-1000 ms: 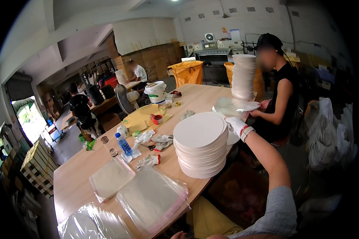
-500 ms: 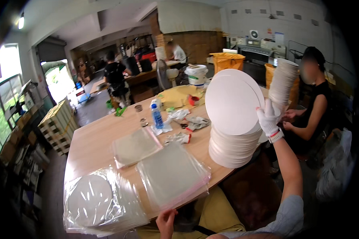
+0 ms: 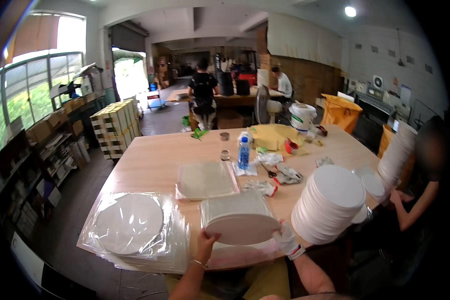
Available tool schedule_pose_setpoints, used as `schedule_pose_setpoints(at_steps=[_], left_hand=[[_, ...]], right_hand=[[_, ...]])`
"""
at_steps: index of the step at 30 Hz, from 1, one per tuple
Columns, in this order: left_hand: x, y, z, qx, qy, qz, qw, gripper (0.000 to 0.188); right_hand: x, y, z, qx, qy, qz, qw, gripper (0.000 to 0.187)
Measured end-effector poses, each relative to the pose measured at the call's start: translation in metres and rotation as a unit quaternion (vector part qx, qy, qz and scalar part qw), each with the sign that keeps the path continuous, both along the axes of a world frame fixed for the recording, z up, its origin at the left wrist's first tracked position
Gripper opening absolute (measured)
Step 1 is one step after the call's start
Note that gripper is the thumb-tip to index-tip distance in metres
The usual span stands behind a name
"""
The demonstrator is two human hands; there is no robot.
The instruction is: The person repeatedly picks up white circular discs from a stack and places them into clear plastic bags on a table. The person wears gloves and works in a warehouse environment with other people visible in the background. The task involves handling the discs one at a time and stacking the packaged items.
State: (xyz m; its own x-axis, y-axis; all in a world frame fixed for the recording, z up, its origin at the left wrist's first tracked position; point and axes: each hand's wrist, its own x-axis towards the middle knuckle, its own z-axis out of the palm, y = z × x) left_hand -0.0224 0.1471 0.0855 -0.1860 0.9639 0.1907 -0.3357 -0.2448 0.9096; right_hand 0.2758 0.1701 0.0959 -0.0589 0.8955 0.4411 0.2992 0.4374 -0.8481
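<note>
I hold a thin batch of round white discs [image 3: 242,231], tilted, above a pile of clear plastic bags [image 3: 232,204] at the table's near edge. My bare left hand [image 3: 206,246] grips the left rim, and my right hand [image 3: 287,240], in a white glove, grips the right rim. The exact number of discs held is hard to tell. To the right rises a tall stack of the same discs [image 3: 330,202]. On the left lies a pile of clear bags with white discs inside [image 3: 130,225]. A second pile of flat bags [image 3: 206,179] lies farther back.
Past the bags stand a blue-labelled bottle [image 3: 243,153], crumpled work gloves [image 3: 288,175], scissors [image 3: 269,171] and a red tape roll [image 3: 291,146]. A white bucket [image 3: 302,118] is at the far edge. At right, a co-worker [image 3: 417,197] sits beside a leaning disc stack [image 3: 397,152].
My right hand has brought discs from the tall stack down and left, over the bags. My left hand has come up and taken their left rim. The view has swung left.
</note>
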Motion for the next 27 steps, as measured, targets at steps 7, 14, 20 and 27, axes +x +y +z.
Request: schedule_pose_setpoints(at_steps=[7,14,20,27], left_hand=[[0.004,-0.003,-0.025,-0.005,0.055,0.09,0.994,0.043],[0.007,0.0,0.004,-0.031,0.211,0.09,0.973,0.045],[0.001,-0.014,-0.056,0.143,0.776,-0.05,0.612,0.036],[0.015,0.025,-0.046,0.073,0.761,0.008,0.644,0.012]], right_hand=[[-0.002,0.017,-0.013,0.045,-0.082,0.09,0.992,0.043],[0.061,-0.027,0.0,0.247,-0.467,-0.09,0.844,0.003],[0.094,-0.149,0.006,-0.286,0.29,0.031,0.913,0.029],[0.067,-0.2,-0.012,-0.404,0.274,0.013,0.873,0.022]])
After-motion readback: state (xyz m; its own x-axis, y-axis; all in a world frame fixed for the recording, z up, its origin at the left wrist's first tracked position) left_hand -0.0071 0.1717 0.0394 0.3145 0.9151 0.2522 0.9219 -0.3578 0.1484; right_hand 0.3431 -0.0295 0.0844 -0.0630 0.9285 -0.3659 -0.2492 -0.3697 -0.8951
